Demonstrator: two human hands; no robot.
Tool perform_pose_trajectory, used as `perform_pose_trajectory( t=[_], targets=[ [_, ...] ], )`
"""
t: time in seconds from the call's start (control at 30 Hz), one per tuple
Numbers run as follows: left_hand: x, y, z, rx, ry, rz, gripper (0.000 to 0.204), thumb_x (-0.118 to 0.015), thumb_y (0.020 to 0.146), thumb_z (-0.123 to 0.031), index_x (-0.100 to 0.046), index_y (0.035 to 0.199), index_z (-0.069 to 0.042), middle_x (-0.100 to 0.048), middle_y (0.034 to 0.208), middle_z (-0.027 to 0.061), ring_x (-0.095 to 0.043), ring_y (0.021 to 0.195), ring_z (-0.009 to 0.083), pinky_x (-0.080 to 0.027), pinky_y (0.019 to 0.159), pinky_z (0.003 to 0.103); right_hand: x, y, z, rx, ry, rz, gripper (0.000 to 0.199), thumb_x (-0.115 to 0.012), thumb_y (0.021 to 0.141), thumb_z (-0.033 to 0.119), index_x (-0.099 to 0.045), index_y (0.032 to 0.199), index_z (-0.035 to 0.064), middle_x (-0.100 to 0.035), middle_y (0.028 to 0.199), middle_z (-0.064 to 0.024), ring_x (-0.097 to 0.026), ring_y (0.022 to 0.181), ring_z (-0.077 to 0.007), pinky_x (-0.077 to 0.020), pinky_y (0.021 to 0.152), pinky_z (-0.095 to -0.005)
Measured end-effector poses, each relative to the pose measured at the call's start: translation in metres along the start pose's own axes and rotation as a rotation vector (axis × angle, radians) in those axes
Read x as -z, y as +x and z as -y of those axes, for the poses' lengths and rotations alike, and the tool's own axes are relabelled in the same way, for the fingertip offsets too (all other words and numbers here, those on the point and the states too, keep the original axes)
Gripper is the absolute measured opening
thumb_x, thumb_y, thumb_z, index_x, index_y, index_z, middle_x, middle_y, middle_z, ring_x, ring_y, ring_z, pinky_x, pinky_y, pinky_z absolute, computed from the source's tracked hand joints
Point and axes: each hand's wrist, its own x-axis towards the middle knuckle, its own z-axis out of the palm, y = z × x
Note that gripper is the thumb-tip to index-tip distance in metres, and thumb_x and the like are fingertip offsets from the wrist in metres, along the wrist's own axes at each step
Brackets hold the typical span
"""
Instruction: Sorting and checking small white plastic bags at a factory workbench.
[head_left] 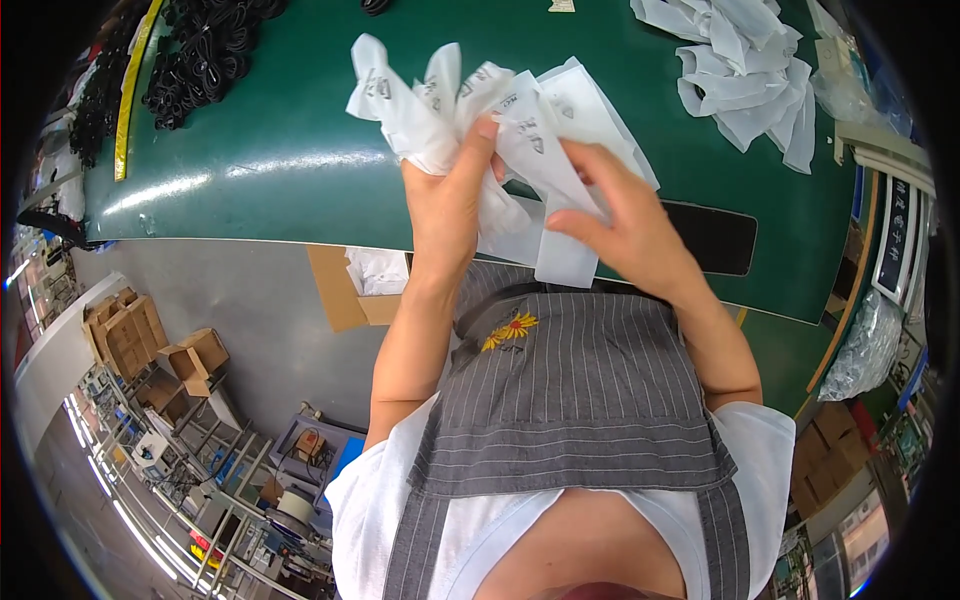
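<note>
My left hand (447,195) is closed around a fanned bunch of white printed plastic bags (415,120), held above the near edge of the green table. One long white bag (540,160) from the bunch hangs down between my hands. My right hand (622,215) grips this bag by its right side, fingers behind it and thumb in front. Behind my right fingers lies a small stack of flat white bags (597,112). A black flat pad (710,238) lies on the table beside my right wrist.
Bundled black cables (205,60) lie at the far left by a yellow measuring strip (135,95). Crumpled white bags (750,75) are heaped at the far right. Below the table's near edge (250,241) stands an open cardboard box (338,290) with white contents.
</note>
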Motion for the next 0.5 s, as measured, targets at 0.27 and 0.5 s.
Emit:
perform_pose_trajectory(
  t=[0.27, 0.5],
  targets=[
    [-0.008, -0.007, -0.009, -0.062, -0.006, 0.013, 0.027, -0.061, 0.087, -0.01, -0.052, 0.11, 0.001, -0.059, 0.089, 0.0071, -0.051, 0.066, 0.0103, -0.04, 0.057, 0.023, 0.009, 0.032, 0.015, -0.315, 0.62, -0.066, 0.015, -0.059, 0.09, 0.012, -0.058, 0.095, -0.0015, -0.062, 0.079, -0.0014, -0.054, 0.071, -0.0044, -0.043, 0.064, -0.0193],
    [-0.015, -0.018, -0.007, -0.105, 0.374, -0.002, 0.021, -0.064, 0.082, -0.005, -0.063, 0.101, 0.002, -0.062, 0.079, 0.0005, -0.051, 0.068, 0.0059, -0.042, 0.059, 0.022, -0.001, 0.029, 0.014, -0.271, 0.527, -0.195, 0.016, -0.064, 0.087, 0.014, -0.055, 0.088, 0.0007, -0.057, 0.072, 0.0017, -0.049, 0.063, -0.0022, -0.0387, 0.055, -0.0181]
  ],
)
